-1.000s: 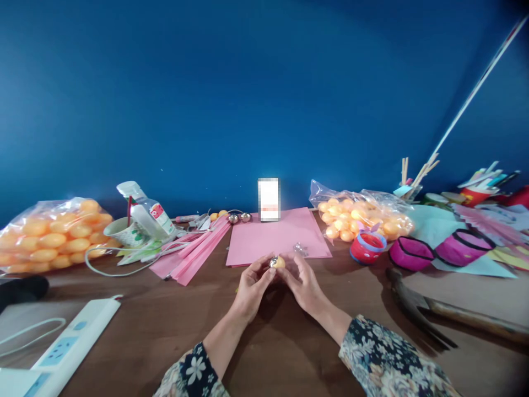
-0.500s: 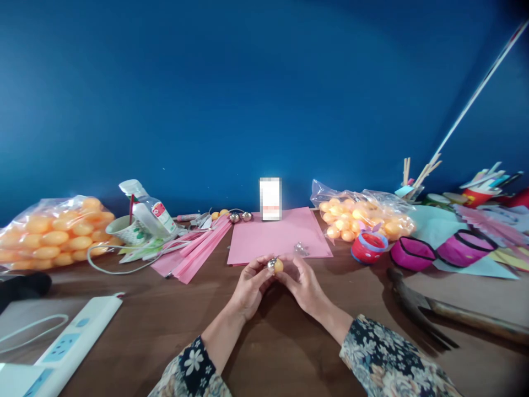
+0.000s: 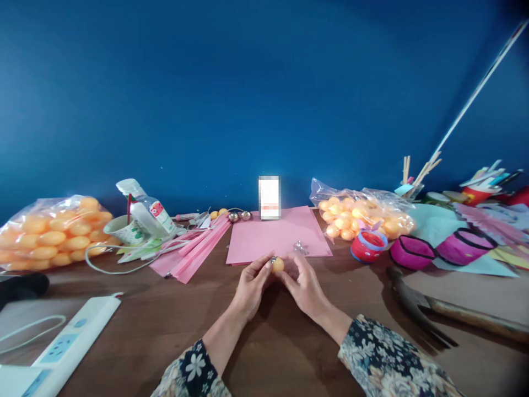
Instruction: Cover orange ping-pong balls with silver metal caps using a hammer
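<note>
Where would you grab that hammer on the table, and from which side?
Probably by its wooden handle, from above, towards the picture's right: that part is long and straight, while the curved metal head lies at its left end.

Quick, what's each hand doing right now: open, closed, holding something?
Left hand: closed, fingers pinching a shiny silver ball, mostly hidden.
Right hand: closed, thumb and fingers around a small orange ball.
</note>
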A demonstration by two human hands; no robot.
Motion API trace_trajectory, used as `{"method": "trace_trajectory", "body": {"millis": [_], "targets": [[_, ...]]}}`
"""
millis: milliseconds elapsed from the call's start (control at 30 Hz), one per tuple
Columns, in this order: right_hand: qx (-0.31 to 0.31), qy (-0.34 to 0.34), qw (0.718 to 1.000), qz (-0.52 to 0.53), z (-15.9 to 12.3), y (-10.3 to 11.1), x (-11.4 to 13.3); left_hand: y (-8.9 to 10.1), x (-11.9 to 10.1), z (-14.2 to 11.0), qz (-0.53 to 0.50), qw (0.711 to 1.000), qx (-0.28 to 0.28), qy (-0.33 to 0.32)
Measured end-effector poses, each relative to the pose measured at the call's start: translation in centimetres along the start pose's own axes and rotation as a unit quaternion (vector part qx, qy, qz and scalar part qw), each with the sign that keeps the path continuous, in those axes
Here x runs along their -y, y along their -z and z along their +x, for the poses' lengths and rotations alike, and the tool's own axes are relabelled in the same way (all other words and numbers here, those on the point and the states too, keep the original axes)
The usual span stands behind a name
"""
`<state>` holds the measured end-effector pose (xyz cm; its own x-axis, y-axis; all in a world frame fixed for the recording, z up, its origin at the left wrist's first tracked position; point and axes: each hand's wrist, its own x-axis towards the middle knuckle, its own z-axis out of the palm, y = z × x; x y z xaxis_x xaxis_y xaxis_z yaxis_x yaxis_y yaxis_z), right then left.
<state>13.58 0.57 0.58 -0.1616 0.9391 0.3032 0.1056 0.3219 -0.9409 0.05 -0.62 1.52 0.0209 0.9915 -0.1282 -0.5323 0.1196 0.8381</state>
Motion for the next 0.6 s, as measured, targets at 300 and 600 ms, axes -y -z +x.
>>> {"method": "trace_trajectory", "body": {"millis": [300, 600], "targets": [[0.004, -0.015, 1.000, 0.010, 0.18, 0.13, 0.55, 0.16, -0.17, -0.03, -0.038, 0.999, 0.023, 0.021], [0.005, 0.004, 1.000, -0.008, 0.12, 0.07, 0.31, 0.00, -0.26, 0.01, -0.046, 0.999, 0.003, 0.015]]}}
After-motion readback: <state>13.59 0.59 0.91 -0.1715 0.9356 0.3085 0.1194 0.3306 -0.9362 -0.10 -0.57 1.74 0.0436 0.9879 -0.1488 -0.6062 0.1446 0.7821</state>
